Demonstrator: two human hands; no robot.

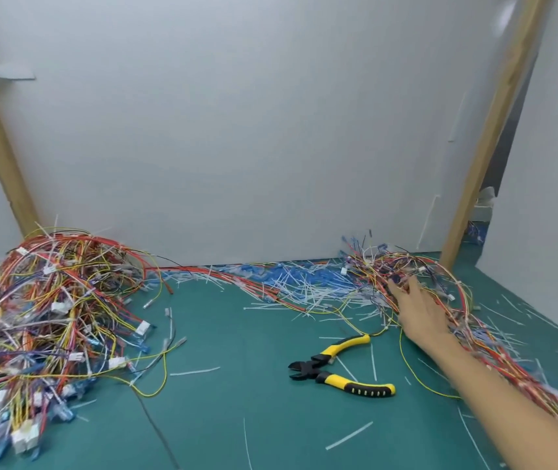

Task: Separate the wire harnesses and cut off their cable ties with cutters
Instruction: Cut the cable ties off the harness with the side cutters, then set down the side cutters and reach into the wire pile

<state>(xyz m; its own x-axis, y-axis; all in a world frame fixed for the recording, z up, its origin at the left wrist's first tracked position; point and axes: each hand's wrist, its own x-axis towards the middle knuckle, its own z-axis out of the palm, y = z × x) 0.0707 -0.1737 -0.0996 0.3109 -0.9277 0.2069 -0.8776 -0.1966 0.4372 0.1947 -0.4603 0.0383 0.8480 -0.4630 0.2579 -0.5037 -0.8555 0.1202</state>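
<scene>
Wire harnesses [382, 266] lie heaped at the far right of the tabletop [236, 418], where the right hand [421, 310] rests on them, fingers outstretched; another heap [50, 317] sits left, with the cutters [316, 368] lying between.

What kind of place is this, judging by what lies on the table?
Probably a bench for wiring work done by hand, screened by white boards. A green mat carries tangled piles of wires, yellow-handled cutters lie on it, and cut cable ties are scattered about.
</scene>
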